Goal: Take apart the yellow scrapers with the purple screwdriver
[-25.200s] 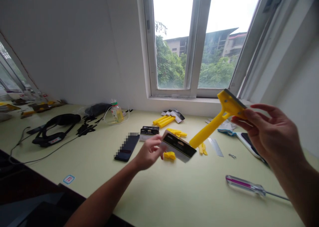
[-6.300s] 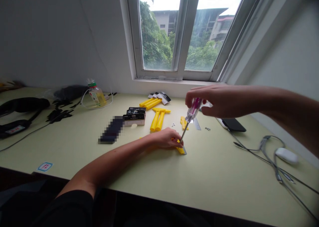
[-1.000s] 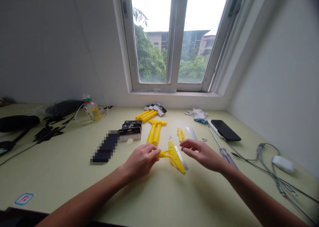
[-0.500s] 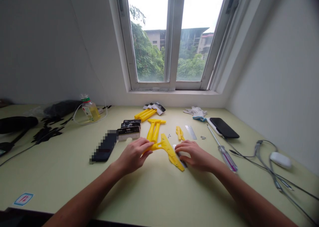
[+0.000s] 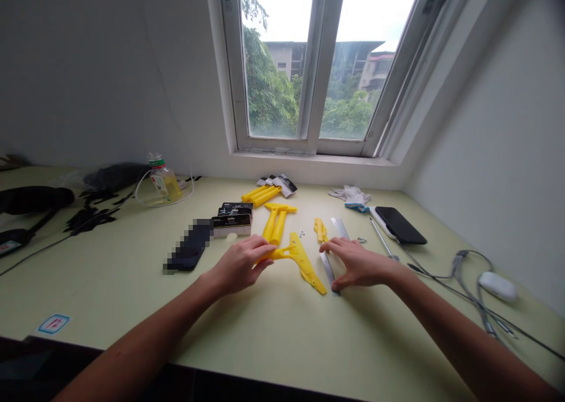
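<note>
My left hand (image 5: 242, 263) is closed round the handle of a yellow plastic scraper (image 5: 302, 262), whose wide head points right over the table. My right hand (image 5: 355, 262) grips a long metal blade (image 5: 327, 266) by its two ends, thumb near, fingers far. A small gap lies between this blade and the scraper head. Beyond the right hand are a yellow clip-like plastic piece (image 5: 319, 230) and a second metal blade (image 5: 339, 228). Small screws (image 5: 302, 233) lie behind the scraper, and more screws (image 5: 362, 240) sit farther right.
Yellow handles (image 5: 274, 225) and yellow tubes (image 5: 262, 195) lie behind. Black boxes (image 5: 232, 224) and a dark phone (image 5: 194, 249) are left, a bottle (image 5: 164, 181) back left. Right are a screwdriver (image 5: 383, 237), a black phone (image 5: 401, 225), a glove (image 5: 355, 197) and cables (image 5: 468, 290).
My right hand has moved slightly away from the scraper and opened wider along the blade, which now shows more. The camera view has shifted slightly. My left hand keeps its grip.
</note>
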Motion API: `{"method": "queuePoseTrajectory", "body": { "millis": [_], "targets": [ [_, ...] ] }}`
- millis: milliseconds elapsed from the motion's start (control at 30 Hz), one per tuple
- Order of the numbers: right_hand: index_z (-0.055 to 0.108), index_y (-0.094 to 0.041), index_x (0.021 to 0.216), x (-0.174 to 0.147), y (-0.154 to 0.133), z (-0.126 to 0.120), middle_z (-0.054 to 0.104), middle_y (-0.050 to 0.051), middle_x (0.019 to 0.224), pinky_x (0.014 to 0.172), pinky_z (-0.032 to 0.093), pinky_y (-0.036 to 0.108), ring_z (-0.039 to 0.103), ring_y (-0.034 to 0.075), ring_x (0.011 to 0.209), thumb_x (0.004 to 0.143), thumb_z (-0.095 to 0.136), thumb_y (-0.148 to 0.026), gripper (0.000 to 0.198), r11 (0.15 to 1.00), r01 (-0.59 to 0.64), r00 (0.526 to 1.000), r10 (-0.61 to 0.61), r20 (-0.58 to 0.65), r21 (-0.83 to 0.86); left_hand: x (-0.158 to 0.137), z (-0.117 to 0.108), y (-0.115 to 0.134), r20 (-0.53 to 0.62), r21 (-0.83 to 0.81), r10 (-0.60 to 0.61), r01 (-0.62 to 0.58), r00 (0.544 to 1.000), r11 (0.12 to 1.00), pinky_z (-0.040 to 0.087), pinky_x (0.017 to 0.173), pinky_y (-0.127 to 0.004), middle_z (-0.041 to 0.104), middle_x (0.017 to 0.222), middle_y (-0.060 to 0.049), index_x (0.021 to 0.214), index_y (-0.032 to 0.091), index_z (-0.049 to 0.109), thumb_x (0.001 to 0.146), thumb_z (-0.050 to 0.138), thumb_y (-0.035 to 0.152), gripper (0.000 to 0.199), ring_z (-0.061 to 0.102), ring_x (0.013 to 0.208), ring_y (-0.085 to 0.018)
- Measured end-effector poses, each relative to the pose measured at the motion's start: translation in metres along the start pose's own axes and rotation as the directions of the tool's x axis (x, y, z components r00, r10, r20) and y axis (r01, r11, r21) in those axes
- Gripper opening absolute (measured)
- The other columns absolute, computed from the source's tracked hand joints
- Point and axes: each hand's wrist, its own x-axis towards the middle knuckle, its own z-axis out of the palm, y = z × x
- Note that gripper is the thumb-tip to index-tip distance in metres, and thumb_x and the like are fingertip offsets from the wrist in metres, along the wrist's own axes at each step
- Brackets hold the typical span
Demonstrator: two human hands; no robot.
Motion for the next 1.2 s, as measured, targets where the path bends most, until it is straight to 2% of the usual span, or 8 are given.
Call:
{"method": "queuePoseTrajectory", "body": {
  "millis": [233,433,733,833,933,1033,1133,1200],
  "targets": [
    [0.055,-0.025,0.122,0.021,-0.008,-0.015,0.055,0.011,0.125,0.097,0.035,0.050,0.047,0.036,0.115,0.048,0.080,-0.059,0.085,0.987,0.102,0.990,-0.089,0.109,-0.122,0.000,-0.001,0.001,-0.009,-0.016,0.015,-0.016,1.000,1.000,0.053,0.081,-0.032,0.065,0.103,-0.009,0.115,0.018,0.064,0.093,0.054,0.022,0.024,0.061,0.091,-0.018],
    [0.056,-0.024,0.117,0.034,-0.016,-0.020,0.058,0.010,0.117,0.095,0.035,0.050,0.050,0.034,0.109,0.049,0.079,-0.056,0.079,0.969,0.188,0.967,-0.153,0.206,-0.162,-0.001,-0.001,0.001,-0.008,-0.021,0.016,-0.016,1.000,1.000,0.053,0.081,-0.032,0.065,0.102,-0.009,0.115,0.018,0.063,0.094,0.054,0.023,0.024,0.061,0.091,-0.019],
    [0.055,-0.026,0.111,0.046,-0.019,-0.019,0.058,0.008,0.109,0.094,0.034,0.047,0.051,0.035,0.109,0.038,0.083,-0.056,0.084,0.968,0.165,0.951,-0.106,0.291,-0.187,-0.001,-0.001,0.001,-0.025,-0.029,0.023,-0.024,0.999,0.999,0.053,0.080,-0.031,0.065,0.101,-0.009,0.114,0.019,0.064,0.093,0.054,0.023,0.024,0.061,0.090,-0.018],
    [0.053,-0.026,0.109,0.046,-0.017,-0.021,0.060,0.006,0.103,0.095,0.034,0.046,0.051,0.033,0.107,0.039,0.085,-0.052,0.081,0.976,0.153,0.953,-0.104,0.286,-0.154,-0.001,-0.001,0.001,-0.020,-0.027,0.020,-0.020,1.000,0.999,0.053,0.080,-0.031,0.065,0.101,-0.009,0.115,0.019,0.064,0.093,0.054,0.023,0.024,0.061,0.090,-0.018],
    [0.050,-0.025,0.109,0.045,-0.011,-0.027,0.057,0.002,0.094,0.082,0.041,0.037,0.055,0.025,0.091,0.045,0.085,-0.046,0.076,0.996,0.087,0.956,-0.074,0.284,-0.032,-0.001,-0.001,0.001,-0.014,-0.027,0.013,-0.013,1.000,1.000,0.053,0.081,-0.032,0.065,0.102,-0.009,0.115,0.019,0.064,0.093,0.054,0.023,0.024,0.061,0.091,-0.019],
    [0.050,-0.022,0.102,0.043,-0.001,-0.035,0.051,-0.003,0.086,0.064,0.040,0.028,0.049,0.014,0.072,0.053,0.082,-0.038,0.060,0.976,0.022,0.953,-0.086,0.291,0.216,-0.001,-0.001,0.002,-0.016,-0.030,0.022,-0.022,1.000,0.999,0.053,0.080,-0.031,0.065,0.101,-0.008,0.115,0.020,0.064,0.093,0.054,0.022,0.024,0.061,0.089,-0.018],
    [0.049,-0.021,0.093,0.040,0.009,-0.042,0.047,-0.007,0.074,0.062,0.041,0.026,0.046,0.011,0.067,0.056,0.081,-0.036,0.051,0.861,-0.019,0.949,-0.145,0.280,0.508,-0.001,0.000,0.002,-0.023,-0.033,0.028,-0.029,0.999,0.999,0.053,0.079,-0.031,0.066,0.100,-0.009,0.114,0.020,0.065,0.093,0.054,0.022,0.023,0.062,0.089,-0.018],
    [0.047,-0.021,0.092,0.038,0.017,-0.047,0.049,-0.008,0.073,0.065,0.044,0.027,0.049,0.010,0.068,0.056,0.082,-0.038,0.053,0.792,-0.052,0.955,-0.139,0.261,0.609,-0.001,0.000,0.001,-0.028,-0.033,0.025,-0.026,0.999,0.999,0.054,0.079,-0.031,0.066,0.101,-0.009,0.115,0.020,0.064,0.093,0.054,0.022,0.024,0.062,0.090,-0.018]
  ]
}}
